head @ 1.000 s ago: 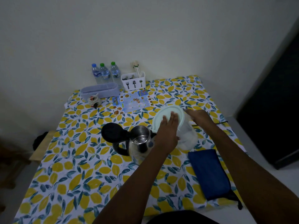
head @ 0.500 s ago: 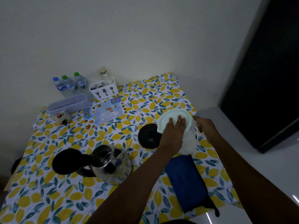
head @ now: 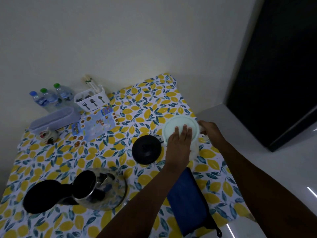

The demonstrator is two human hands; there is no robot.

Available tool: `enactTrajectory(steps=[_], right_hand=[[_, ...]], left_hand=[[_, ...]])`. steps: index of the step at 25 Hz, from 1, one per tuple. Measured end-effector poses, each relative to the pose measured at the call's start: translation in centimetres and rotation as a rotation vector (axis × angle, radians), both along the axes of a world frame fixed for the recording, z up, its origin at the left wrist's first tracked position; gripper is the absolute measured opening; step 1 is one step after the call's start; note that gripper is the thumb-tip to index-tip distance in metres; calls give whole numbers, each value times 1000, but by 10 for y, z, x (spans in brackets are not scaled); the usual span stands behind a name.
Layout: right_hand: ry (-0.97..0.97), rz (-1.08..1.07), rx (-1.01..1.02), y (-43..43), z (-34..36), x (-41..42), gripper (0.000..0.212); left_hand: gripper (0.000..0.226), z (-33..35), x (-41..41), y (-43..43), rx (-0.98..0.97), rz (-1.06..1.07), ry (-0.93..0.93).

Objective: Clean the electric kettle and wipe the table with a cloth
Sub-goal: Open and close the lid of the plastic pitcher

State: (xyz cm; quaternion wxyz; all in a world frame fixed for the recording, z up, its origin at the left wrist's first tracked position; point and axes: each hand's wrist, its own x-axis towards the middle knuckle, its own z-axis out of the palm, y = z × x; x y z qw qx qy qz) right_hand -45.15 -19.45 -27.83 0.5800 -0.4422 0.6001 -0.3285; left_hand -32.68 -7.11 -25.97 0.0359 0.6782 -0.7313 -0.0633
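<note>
The steel electric kettle (head: 103, 191) stands at the lower left of the lemon-print table (head: 51, 160), its black lid (head: 41, 196) flipped open. Its round black base (head: 146, 149) lies bare mid-table. A translucent jug with a pale green lid (head: 178, 122) stands to the right of the base. My left hand (head: 180, 143) lies flat on that lid. My right hand (head: 210, 130) grips the jug's far right side. A folded blue cloth (head: 187, 200) lies near the front edge, partly under my left forearm.
Three water bottles (head: 48, 97), a white cutlery caddy (head: 91, 98) and a lilac tray (head: 53, 117) line the back wall. A printed sheet (head: 96, 124) and a small ornament (head: 47, 136) lie in front. The table edge and a dark door (head: 283, 66) are to the right.
Both hands have carried the jug from beside the kettle's mouth to the right, past the base. The view swung right, so the kettle now sits lower left.
</note>
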Motion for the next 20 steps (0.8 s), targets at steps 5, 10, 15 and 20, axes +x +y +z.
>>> enactTrajectory(steps=[5, 10, 15, 20], right_hand=[[180, 204, -173, 4, -9, -28, 38], [318, 123, -438, 24, -13, -28, 24], [340, 24, -648, 93, -36, -32, 53], [412, 150, -660, 175, -45, -9, 70]], left_hand=[[76, -5, -5, 1, -89, -54, -4], [72, -4, -7, 4, -132, -55, 27], [65, -15, 10, 41, -228, -43, 172], [60, -31, 44, 103, -216, 69, 363]])
